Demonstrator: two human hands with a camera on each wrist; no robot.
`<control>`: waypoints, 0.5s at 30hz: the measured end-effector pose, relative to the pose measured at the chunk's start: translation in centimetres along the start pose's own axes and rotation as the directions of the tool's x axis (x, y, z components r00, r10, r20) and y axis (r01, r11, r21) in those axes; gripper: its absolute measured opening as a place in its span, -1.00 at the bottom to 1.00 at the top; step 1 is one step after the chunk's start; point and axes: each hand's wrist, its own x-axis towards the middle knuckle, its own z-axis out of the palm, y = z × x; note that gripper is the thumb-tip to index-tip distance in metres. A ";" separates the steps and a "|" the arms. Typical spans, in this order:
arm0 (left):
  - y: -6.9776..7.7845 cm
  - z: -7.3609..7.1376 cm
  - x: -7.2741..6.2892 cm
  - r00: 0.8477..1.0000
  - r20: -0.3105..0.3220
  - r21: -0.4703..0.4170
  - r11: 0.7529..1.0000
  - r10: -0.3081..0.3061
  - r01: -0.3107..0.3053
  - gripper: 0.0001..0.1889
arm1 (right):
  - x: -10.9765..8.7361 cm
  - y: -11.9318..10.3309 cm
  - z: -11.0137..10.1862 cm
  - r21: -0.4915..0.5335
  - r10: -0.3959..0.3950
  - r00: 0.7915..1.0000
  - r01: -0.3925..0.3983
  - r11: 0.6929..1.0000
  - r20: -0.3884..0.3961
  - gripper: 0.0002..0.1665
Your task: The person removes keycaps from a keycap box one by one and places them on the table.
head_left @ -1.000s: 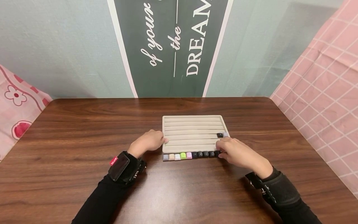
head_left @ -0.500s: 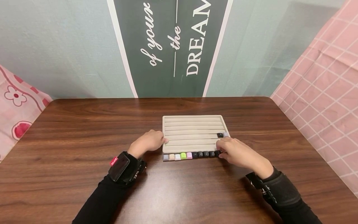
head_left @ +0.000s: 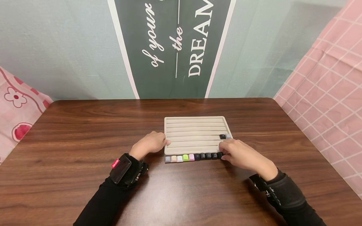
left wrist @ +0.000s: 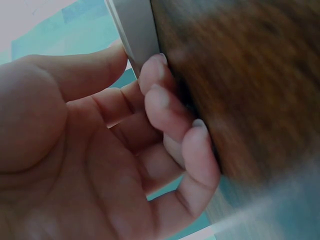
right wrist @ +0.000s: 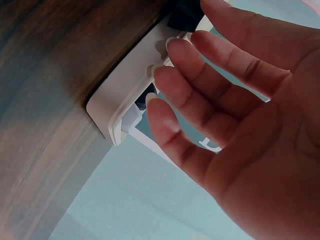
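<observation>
A cream ridged tray lies on the table. My left hand holds its left edge, thumb on the rim and curled fingers against its side. Along the tray's near side runs a row of keycaps: grey, peach, white, a green keycap, a pink keycap, then several black ones. My right hand is at the row's right end, thumb and forefinger pinching the last black keycap; its other fingers reach over the tray edge. Further in, a black keycap and a grey keycap sit on a ridge.
The brown wooden table extends on all sides of the tray. Behind it hangs a blue-green cloth with a lettered dark panel. Pink cloths flank the table. Both wrists wear black straps.
Almost nothing differs. Both hands keep their places at the tray and the keycap row, with only a very slight shift of the right forearm.
</observation>
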 end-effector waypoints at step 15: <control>0.1 0.1 0.1 1.000 -0.005 0.007 1.000 0.000 0.000 -0.74 | -0.3 0.9 -0.6 0.026 0.022 0.998 -0.021 0.999 -0.058 -0.79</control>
